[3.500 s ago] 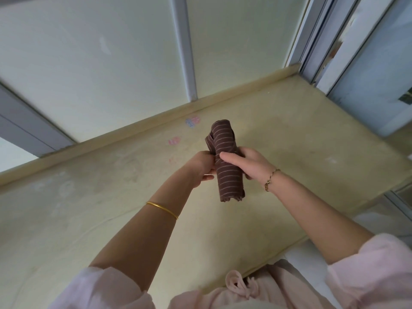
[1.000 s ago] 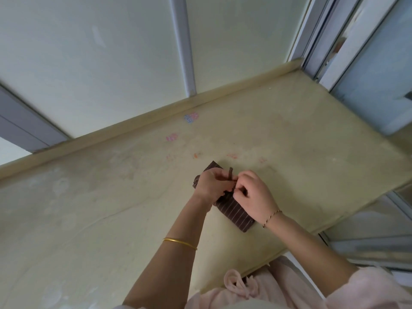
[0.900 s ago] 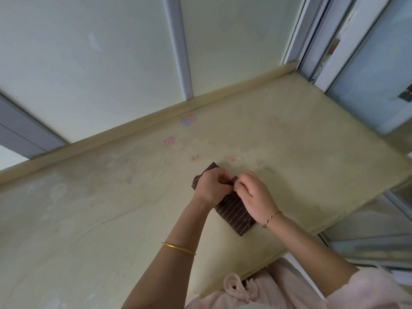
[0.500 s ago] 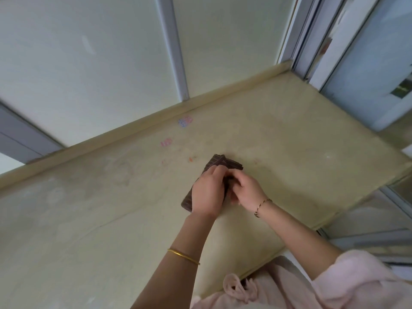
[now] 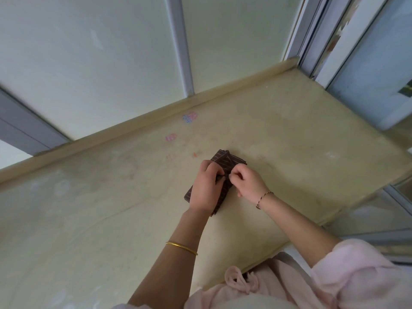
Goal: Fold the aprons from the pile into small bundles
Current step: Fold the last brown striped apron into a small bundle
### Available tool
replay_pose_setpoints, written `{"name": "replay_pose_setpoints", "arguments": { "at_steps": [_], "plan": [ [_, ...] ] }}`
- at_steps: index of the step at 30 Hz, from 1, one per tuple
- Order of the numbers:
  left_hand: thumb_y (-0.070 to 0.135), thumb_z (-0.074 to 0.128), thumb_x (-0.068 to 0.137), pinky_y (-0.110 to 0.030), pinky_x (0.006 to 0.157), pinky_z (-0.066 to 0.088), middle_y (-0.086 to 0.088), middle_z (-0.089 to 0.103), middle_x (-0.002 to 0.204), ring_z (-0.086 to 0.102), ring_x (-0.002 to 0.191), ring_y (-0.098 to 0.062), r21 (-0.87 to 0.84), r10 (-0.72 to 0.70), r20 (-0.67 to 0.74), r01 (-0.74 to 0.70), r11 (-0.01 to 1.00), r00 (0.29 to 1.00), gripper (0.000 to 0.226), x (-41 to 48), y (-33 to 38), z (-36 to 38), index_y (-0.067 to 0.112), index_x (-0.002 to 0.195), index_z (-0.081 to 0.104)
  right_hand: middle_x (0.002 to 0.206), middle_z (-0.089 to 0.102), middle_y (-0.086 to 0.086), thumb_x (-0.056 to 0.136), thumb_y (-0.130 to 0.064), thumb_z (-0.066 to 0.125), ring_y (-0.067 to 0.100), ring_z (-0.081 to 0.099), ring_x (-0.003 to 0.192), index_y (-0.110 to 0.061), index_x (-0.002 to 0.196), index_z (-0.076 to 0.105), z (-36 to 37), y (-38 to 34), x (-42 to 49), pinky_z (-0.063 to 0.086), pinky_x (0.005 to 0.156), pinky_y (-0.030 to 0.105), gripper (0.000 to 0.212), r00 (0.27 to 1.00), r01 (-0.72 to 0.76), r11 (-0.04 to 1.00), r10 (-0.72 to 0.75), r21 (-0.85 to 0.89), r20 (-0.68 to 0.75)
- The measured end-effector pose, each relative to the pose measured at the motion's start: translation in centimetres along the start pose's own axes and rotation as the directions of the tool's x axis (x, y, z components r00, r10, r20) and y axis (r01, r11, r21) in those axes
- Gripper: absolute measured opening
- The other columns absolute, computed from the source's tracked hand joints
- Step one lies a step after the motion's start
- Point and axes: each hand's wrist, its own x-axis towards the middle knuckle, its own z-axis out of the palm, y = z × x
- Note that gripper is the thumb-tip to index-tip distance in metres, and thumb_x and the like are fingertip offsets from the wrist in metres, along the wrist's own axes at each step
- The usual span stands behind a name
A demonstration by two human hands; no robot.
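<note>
Lying on the counter (image 5: 111,208), the striped apron (image 5: 229,162) is a small bundle, its long axis running from near left to far right. The left hand (image 5: 206,188) covers its near half, fingers curled onto the cloth. The right hand (image 5: 247,182), at its right edge, pinches the fabric at mid-length. A tuck likely follows, and the 2 hands sit equally close.

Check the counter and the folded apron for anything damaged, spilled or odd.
Nothing looks spilled or damaged. The one oddity: small pink, blue and orange marks on the counter near the wall, stickers or stains, too small to tell. The apron lies as a neat striped bundle, with the left hand and right hand pinching it.
</note>
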Motion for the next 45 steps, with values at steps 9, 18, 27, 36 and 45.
{"name": "replay_pose_setpoints", "arguments": {
  "at_steps": [9,18,27,36,45],
  "plan": [
    [0.030,0.049,0.096,-0.033,0.087,0.035,-0.001,0.054,0.102,0.044,0.101,-0.024,0.432,-0.066,0.010,0.056,0.900,0.998,0.020,0.8,-0.6,-1.9,0.015,0.098,0.062,0.051,0.047,0.001,0.093,-0.023,0.052,0.018,0.051,0.048,-0.016,0.063,0.039,-1.0,1.5,0.6,0.044,0.056,0.031,0.034,0.995,-0.094,0.995,0.092,-0.039,-0.044],
    [0.022,0.058,0.086,-0.027,0.060,0.041,-0.001,0.061,0.071,0.052,0.064,-0.014,-0.175,-0.289,0.160,0.315,0.933,0.944,0.022,1.8,2.6,-1.5,0.008,0.069,0.060,0.081,0.060,0.008,0.095,-0.033,0.050,0.032,0.065,0.074,-0.017,0.078,0.050,-0.2,1.8,0.3,0.052,0.071,0.040,0.023,0.981,-0.190,0.966,0.181,-0.176,-0.063],
    [0.008,0.063,0.083,-0.014,0.071,0.043,0.011,0.059,0.081,0.054,0.075,-0.006,-0.160,-0.194,0.252,0.238,0.958,0.948,0.018,2.2,1.3,-0.3,0.012,0.100,0.066,0.059,0.050,0.002,0.092,-0.019,0.056,0.016,0.057,0.050,-0.014,0.067,0.048,-0.5,1.7,-0.5,0.044,0.056,0.032,0.026,0.984,-0.086,0.989,0.103,0.123,-0.143],
    [0.012,0.064,0.085,-0.025,0.065,0.038,-0.003,0.059,0.086,0.052,0.076,-0.018,0.102,-0.067,0.339,0.034,0.994,0.938,0.007,2.7,1.6,-0.3,0.007,0.090,0.064,0.066,0.058,0.003,0.096,-0.015,0.046,0.016,0.054,0.052,-0.014,0.073,0.059,-0.6,0.6,-0.2,0.047,0.050,0.028,0.026,0.976,0.028,0.977,0.018,0.211,-0.215],
    [0.008,0.057,0.090,-0.027,0.066,0.056,-0.009,0.056,0.081,0.059,0.071,-0.021,-0.087,-0.098,0.398,0.144,0.986,0.912,0.008,2.8,1.3,-1.0,0.009,0.084,0.054,0.066,0.057,-0.004,0.090,-0.006,0.057,0.003,0.055,0.049,-0.015,0.090,0.061,-0.6,0.8,-0.1,0.048,0.050,0.014,0.010,0.995,0.050,0.995,-0.043,0.084,-0.087]
  ]
}}
